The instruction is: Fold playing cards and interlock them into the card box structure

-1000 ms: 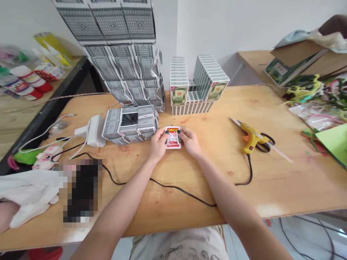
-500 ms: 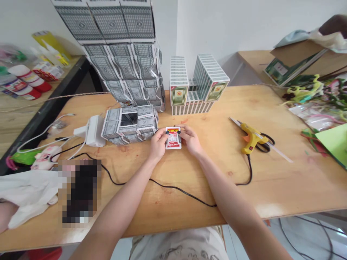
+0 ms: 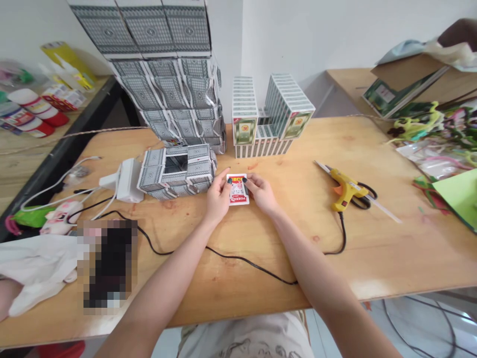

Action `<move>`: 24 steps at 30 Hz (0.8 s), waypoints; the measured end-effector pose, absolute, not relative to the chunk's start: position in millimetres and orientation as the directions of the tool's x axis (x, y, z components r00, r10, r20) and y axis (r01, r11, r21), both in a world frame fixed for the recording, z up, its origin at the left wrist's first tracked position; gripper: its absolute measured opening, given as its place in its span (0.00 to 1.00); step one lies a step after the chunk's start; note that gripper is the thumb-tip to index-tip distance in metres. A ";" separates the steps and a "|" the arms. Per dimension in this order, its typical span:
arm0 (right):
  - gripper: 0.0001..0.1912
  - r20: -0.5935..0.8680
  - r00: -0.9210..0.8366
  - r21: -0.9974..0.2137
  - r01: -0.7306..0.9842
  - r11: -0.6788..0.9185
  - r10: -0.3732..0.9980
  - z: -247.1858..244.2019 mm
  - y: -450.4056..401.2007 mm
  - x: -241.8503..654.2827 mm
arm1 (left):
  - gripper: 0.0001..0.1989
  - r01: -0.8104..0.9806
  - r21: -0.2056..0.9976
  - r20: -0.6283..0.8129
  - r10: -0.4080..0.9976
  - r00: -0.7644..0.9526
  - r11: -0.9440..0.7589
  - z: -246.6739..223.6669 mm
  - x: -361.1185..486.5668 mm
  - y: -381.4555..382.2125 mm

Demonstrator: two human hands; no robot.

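A small stack of playing cards [image 3: 237, 190], with a red and white "POKER" card on top, is between my hands over the table's middle. My left hand [image 3: 217, 199] grips its left side, thumb on the top card, and its index finger sticks out past the far left corner. On the right edge, my right hand [image 3: 262, 193] pinches the stack with its thumb on top and fingers curled behind. Close by on the left lies a hollow block built of folded cards [image 3: 151, 171]. How thick the stack is cannot be made out.
Behind stand a tall folded-card tower [image 3: 164, 89] and stacked green card boxes [image 3: 244, 112]. A yellow glue gun [image 3: 345, 189] lies on scissors [image 3: 363, 199] at right; its black cord [image 3: 246, 258] crosses under my arms. A white power adapter [image 3: 130, 181] sits left.
My left index finger has lifted and stretched out beyond the far edge of the cards. The cards and my right hand stay in nearly the same place.
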State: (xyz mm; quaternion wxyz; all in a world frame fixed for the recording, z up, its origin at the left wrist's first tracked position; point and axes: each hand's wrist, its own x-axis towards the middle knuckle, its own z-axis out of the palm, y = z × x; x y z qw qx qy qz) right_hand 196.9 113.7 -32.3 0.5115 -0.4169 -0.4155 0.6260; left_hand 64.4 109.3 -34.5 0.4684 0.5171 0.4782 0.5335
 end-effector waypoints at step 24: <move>0.17 0.041 -0.036 -0.968 -0.248 0.031 0.999 -33.6 113.1 194.7 | 0.13 -0.048 0.998 0.027 0.999 -0.042 -0.029 -31.9 66.0 110.6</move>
